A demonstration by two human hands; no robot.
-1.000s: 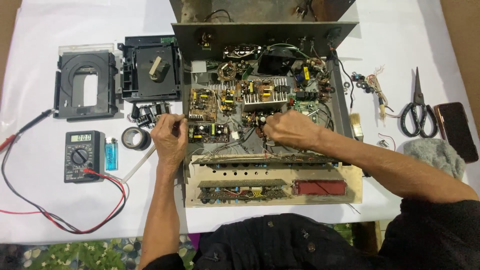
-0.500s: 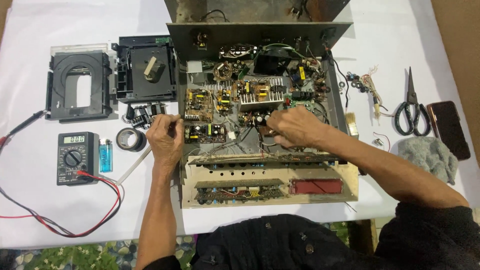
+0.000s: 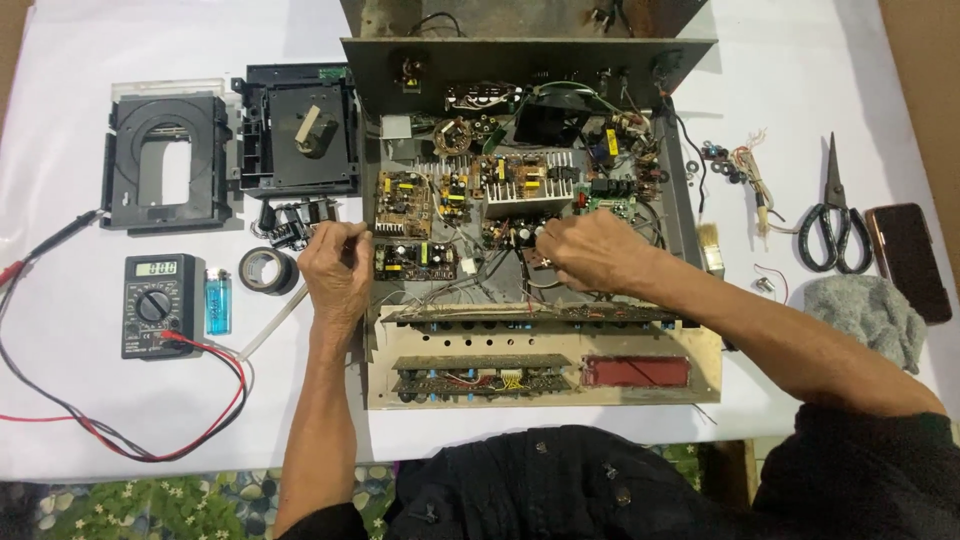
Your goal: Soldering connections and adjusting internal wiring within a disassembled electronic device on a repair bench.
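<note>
White table [image 3: 600,470] bears an opened amplifier chassis [image 3: 530,215]; left hand [image 3: 335,268] pinches its edge, right hand [image 3: 590,250] curled over board wiring, grip contents hidden

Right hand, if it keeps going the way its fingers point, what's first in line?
The right hand points left across the open chassis. First in line looks like the small circuit board beside the left hand; depth unclear.

Dark black clothing is worn; the right sleeve [image 3: 870,450] is pushed above the elbow, both forearms left bare.
</note>
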